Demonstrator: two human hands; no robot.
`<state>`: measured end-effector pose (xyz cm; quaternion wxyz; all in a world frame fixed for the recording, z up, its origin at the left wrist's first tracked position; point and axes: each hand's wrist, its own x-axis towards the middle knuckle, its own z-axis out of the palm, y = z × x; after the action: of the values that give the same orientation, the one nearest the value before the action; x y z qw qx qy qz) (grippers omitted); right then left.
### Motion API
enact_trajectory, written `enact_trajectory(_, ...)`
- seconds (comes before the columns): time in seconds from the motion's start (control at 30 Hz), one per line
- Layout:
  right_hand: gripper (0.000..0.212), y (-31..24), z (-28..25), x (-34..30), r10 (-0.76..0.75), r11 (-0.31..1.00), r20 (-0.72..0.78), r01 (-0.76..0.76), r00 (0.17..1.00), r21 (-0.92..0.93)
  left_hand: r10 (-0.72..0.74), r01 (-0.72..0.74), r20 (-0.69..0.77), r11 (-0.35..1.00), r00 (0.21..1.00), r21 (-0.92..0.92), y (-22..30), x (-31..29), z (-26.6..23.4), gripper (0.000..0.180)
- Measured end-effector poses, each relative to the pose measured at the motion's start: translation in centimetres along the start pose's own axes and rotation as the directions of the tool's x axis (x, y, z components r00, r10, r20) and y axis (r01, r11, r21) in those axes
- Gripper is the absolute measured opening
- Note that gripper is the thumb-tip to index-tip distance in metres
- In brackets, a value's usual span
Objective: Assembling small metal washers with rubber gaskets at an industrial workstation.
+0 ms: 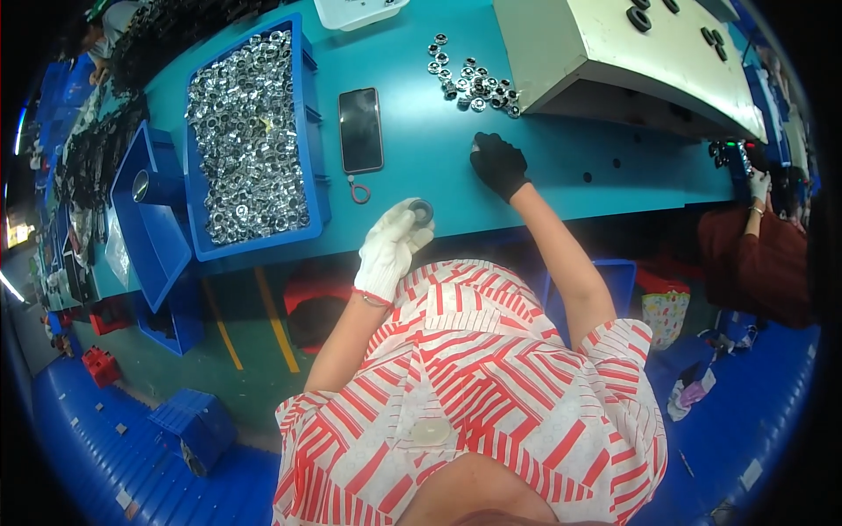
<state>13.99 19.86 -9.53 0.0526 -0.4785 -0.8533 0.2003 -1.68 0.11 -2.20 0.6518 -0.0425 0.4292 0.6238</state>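
My left hand [390, 250], in a white glove with a red cuff, holds a dark round ring [422, 211] between thumb and fingers just above the table's near edge. Further right, my right hand [500, 167] wears a black glove and rests low over the teal table with its fingers curled. A small pale, shiny bit shows at its fingertips, too small to name. Beyond that hand lies a loose group of shiny metal rings [478, 83] with dark centres. A phone [360, 130] with a dark screen and a pink ring strap lies to the left.
A blue crate [314, 197] full of shiny rings stands at the left, beside a tilted blue bin [158, 250]. A cream metal housing [605, 53] with black rings on top stands back right. A white tray [355, 16] sits at the back. Another person's hand [759, 186] works far right.
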Motion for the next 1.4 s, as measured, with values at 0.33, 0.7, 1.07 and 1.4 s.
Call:
enact_trajectory(0.33, 0.021, 3.1, 1.4, -0.3, 0.057, 0.997, -0.142, -0.051, 0.988, 0.049, 0.015, -0.015, 0.002, 1.000, 1.000, 0.013, -0.2, -0.2, -0.4, 0.030)
enact_trajectory(0.7, 0.018, 1.6, 0.5, -2.0, -0.119, 0.990, -0.100, 0.126, 0.988, 0.070, -0.006, 0.007, 0.013, 0.999, 1.000, -0.044, -0.6, -0.2, -0.3, 0.031)
enact_trajectory(1.07, 0.026, -7.4, -5.0, -9.9, -0.247, 0.735, -0.112, 0.261, 0.963, 0.626, -0.044, 0.047, 0.066, 0.998, 0.997, -0.041, -0.4, -0.5, 2.3, 0.030)
enact_trajectory(1.4, 0.024, -6.7, -5.0, -11.2, -0.168, 0.823, -0.220, 0.259, 0.961, 0.506, 0.009, -0.027, 0.122, 0.989, 0.992, 0.148, -1.3, 0.0, 3.3, 0.032)
